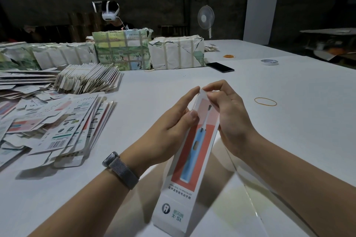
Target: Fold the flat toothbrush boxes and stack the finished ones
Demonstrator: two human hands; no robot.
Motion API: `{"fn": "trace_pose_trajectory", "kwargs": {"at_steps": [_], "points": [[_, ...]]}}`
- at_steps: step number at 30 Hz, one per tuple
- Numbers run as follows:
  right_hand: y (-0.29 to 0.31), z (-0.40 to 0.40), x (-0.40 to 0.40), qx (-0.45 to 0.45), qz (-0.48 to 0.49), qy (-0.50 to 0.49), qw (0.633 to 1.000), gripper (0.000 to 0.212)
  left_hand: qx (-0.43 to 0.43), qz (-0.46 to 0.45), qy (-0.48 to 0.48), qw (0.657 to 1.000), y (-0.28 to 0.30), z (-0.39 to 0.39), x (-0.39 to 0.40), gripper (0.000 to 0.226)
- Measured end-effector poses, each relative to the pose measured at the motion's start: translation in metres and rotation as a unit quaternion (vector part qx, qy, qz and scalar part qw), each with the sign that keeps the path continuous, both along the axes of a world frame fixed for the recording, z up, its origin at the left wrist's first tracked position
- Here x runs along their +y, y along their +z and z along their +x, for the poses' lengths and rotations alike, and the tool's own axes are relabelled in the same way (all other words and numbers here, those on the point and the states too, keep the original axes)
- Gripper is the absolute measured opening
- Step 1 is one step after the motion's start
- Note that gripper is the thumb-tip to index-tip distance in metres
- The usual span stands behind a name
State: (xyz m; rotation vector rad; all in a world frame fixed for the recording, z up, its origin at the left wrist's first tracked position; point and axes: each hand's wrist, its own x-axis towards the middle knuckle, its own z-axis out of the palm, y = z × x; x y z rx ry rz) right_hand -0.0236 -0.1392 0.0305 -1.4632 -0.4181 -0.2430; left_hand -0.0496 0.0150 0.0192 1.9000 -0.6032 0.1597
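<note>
1. I hold one box (pixel 189 152) up over the near middle of the table (pixel 269 113), both hands on its far end.
2. Its long axis runs from near me away and slightly right; the near end sits low by the near edge, and the far end is raised between my fingers.
3. My left hand (pixel 173 127) curls round the box's left side, thumb pressed on the front face, forefinger at the top corner.
4. My right hand (pixel 229 115) pinches the far tip with forefinger and thumb, the other fingers curled along the right side.
5. The front face shows a blue toothbrush on red and pink, head pointing away from me.
6. The print at the near end is upside down to me: "X-SI", a tooth logo and lines too small to read.
7. Flat boxes (pixel 63 121) lie heaped toward the left edge, with a leaning stack (pixel 88 79) just behind them.
8. A rubber band (pixel 265 101) lies to the right of my hands; a phone (pixel 220 67) lies farther back.
</note>
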Motion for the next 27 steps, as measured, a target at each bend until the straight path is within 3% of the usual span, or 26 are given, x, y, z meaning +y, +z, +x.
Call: {"fn": "trace_pose_trajectory", "kwargs": {"at_steps": [9, 14, 18, 27], "points": [[0.002, 0.000, -0.001, 0.012, 0.013, 0.005, 1.000, 0.028, 0.000, -0.022, 0.005, 1.000, 0.000, -0.006, -0.004, 0.041], [0.002, 0.001, -0.003, 0.027, 0.031, 0.048, 0.998, 0.046, -0.015, -0.005, 0.007, 1.000, -0.001, -0.008, -0.004, 0.042], [0.000, 0.004, -0.005, 0.043, 0.041, 0.077, 0.995, 0.024, -0.021, 0.014, 0.011, 1.000, -0.001, -0.009, -0.003, 0.039], [0.002, 0.011, -0.011, 0.024, 0.025, 0.106, 0.994, 0.016, -0.037, 0.038, 0.013, 0.999, 0.001, -0.005, 0.003, 0.042]]}}
